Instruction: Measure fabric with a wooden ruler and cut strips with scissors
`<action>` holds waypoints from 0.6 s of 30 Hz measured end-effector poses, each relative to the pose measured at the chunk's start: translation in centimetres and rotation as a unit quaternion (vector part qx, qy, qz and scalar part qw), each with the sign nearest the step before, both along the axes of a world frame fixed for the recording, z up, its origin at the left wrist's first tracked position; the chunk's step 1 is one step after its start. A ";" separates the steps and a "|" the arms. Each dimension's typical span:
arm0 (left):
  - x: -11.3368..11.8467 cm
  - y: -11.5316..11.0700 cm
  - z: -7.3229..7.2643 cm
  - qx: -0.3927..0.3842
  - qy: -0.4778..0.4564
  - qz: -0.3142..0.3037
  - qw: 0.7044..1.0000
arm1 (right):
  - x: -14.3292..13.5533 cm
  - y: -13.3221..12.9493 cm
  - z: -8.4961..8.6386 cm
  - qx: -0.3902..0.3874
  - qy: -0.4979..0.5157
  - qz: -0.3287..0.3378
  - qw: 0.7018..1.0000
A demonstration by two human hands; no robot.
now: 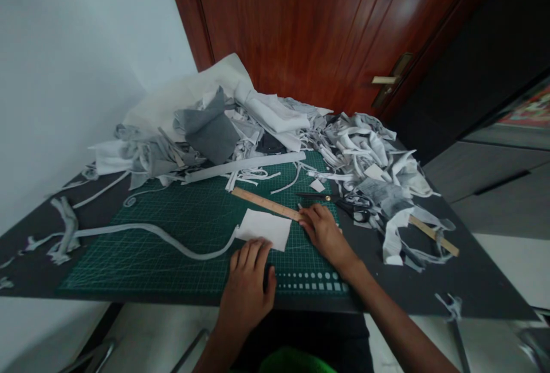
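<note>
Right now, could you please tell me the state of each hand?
Left hand: open, fingers on the white piece.
Right hand: fingers at one end of the wooden ruler; whether gripping cannot be told.

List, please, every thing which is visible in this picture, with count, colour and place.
fabric piece: 1, white, on the mat
wooden ruler: 1, light brown, beyond the fabric piece
long strip: 1, grey, curving across the mat
scissors: 1 pair, black, right of the ruler
fabric scraps: uncountable, white and grey, mainly heaped far and right
wooden stick: 1, light brown, among scraps at right
cutting mat: 1, green, on the table
table: 1, dark grey, centre
door: 1, reddish brown, behind the table
wall: 1, pale, left
cabinet: 1, grey, right
left hand: 1, bare, fingers on the fabric piece
right hand: 1, bare, at the ruler's near end
</note>
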State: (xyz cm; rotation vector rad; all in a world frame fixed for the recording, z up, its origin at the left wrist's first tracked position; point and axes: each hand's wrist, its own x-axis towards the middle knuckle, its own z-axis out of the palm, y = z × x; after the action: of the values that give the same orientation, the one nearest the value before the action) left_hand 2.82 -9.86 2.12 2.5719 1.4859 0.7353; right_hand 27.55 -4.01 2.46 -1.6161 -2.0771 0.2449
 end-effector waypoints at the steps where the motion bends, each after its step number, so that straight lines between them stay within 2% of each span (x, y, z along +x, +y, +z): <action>1: 0.0 0.0 0.0 -0.002 -0.002 0.001 1.000 | 0.2 0.7 -0.1 0.008 -0.015 -0.019 1.000; 4: 0.1 -0.1 0.1 -0.006 -0.010 -0.002 1.000 | 0.7 2.0 0.1 0.022 -0.068 -0.060 0.996; 7: 0.0 -0.2 0.3 -0.018 -0.026 -0.019 0.999 | 0.6 2.0 0.2 0.047 -0.060 -0.068 0.995; 10: -0.6 -0.4 0.5 -0.035 -0.060 -0.028 0.997 | -0.7 0.4 0.3 0.061 0.007 -0.013 0.998; 12: -1.3 -0.4 0.5 -0.043 -0.089 -0.019 0.995 | -2.1 -1.2 0.3 0.044 0.040 0.026 0.998; 15: -3.1 -0.1 0.1 -0.044 -0.111 0.009 0.993 | -4.1 -3.2 0.2 0.017 0.036 0.000 0.999; 18: -5.2 0.9 -0.4 -0.030 -0.094 0.051 0.994 | -5.0 -3.8 -0.1 0.015 0.058 -0.041 0.997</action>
State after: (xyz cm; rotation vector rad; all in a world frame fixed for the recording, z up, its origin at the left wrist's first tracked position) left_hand -2.42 -8.97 1.76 2.3248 1.5620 0.9017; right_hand 22.53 -7.81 2.39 -1.6256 -1.9157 0.2704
